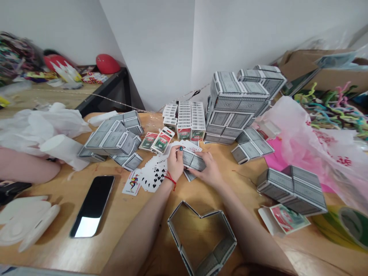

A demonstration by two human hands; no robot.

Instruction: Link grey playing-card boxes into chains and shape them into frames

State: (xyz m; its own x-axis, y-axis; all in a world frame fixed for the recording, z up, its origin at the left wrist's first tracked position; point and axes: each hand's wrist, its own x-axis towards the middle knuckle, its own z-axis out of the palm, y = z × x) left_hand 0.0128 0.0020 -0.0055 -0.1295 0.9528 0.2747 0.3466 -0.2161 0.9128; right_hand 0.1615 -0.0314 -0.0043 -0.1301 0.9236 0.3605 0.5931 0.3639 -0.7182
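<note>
Between my two hands is a small block of grey-backed playing cards (194,160). My left hand (176,163), with a red string at the wrist, grips its left end, the thumb on top. The fingers of my right hand (209,168) close on its right end. Loose playing cards (155,174) lie fanned face up beside and behind my left hand, a joker (132,183) at their left edge. Nearer to me, between my forearms, stands a heart-shaped frame of folded cards (230,226), hollow in the middle.
Boxed card decks (184,122) stand in rows behind my hands. A tall stack of card-covered blocks (230,111) rises at the back right; more card blocks (110,138) sit left. A phone (93,207), an opened card box (287,218) and green-yellow tape (342,226) lie around the table.
</note>
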